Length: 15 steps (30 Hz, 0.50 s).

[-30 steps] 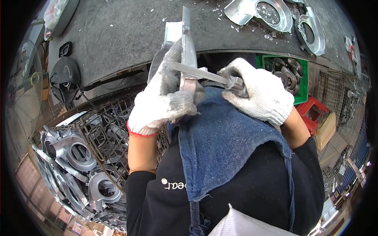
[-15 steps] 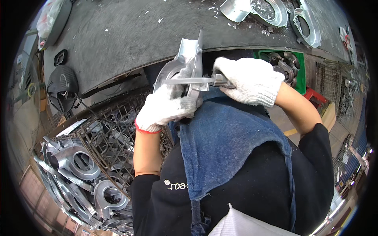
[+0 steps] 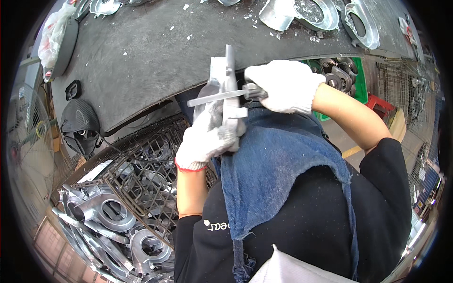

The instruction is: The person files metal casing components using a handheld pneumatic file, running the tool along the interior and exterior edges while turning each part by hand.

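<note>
Left hand (image 3: 207,142): grip clasping metal housing (image 3: 230,81).
Right hand (image 3: 285,86): grip clenched around flat file (image 3: 214,98).
Flat file: across metal housing.

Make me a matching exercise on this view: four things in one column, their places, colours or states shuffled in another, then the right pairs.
Column one
1. Left hand
2. Right hand
3. Crate
4. Apron

Column two
A. Green, with metal parts inside
B. Grips the narrow flat tool
C. Blue, worn over a black top
D. Grips the metal casting

Right pairs: 1-D, 2-B, 3-A, 4-C
</note>
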{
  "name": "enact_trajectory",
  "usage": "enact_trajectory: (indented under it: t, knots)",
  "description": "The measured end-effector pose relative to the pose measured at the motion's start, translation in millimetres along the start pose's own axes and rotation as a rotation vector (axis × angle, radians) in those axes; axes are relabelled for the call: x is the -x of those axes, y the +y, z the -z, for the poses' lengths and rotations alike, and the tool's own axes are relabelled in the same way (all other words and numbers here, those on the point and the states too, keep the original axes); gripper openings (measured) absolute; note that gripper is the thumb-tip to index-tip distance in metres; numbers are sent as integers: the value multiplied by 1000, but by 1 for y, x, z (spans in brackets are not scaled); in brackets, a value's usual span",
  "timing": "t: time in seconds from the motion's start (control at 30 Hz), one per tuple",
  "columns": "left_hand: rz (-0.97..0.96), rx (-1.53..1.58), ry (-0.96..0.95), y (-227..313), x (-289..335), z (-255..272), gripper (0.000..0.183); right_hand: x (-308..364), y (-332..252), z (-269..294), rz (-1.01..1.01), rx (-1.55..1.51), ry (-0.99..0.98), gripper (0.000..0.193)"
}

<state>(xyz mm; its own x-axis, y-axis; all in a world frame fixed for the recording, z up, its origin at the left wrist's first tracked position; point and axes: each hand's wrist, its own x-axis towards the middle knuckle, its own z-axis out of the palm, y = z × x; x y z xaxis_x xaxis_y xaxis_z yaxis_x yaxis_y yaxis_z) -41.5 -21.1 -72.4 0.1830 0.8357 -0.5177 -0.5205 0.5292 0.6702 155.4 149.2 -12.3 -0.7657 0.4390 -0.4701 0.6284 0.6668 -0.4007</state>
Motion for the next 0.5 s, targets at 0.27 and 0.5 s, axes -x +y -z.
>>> enact_trajectory:
  t: [0.27, 0.5]
  knots:
    - [-88, 18, 178, 6, 2, -19, 70, 3, -6, 9, -174, -95, 59, 22]
    - [47, -66, 136, 8, 3, -15, 80, 9, -10, 6, -26, -63, 51, 24]
